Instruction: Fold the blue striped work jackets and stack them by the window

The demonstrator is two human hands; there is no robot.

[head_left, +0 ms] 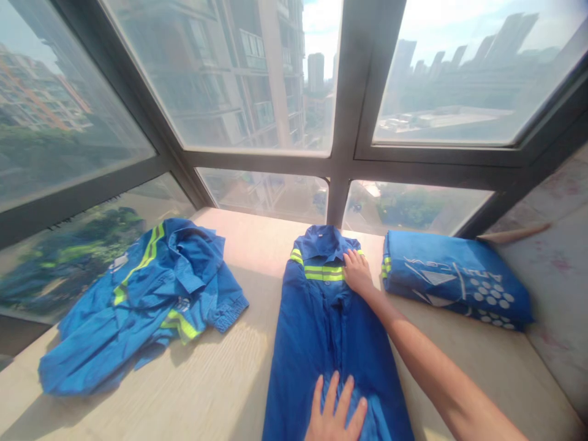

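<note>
A blue garment (307,331) with a collar and yellow-green reflective bands lies lengthwise on the pale sill, its collar toward the window. My left hand (336,410) rests on its lower part at the bottom of the view, palm down with fingers spread. Near the collar, my right hand (357,269) lies flat on the right shoulder beside the chest band, fingers extended. Neither hand grips the cloth visibly. The garment's lower end runs out of view.
A crumpled blue jacket (156,294) with reflective strips lies at the left. Folded blue clothing (450,275) with white print is stacked at the right, near the patterned wall (560,263). Dark window frames (342,122) rise behind the sill (229,367).
</note>
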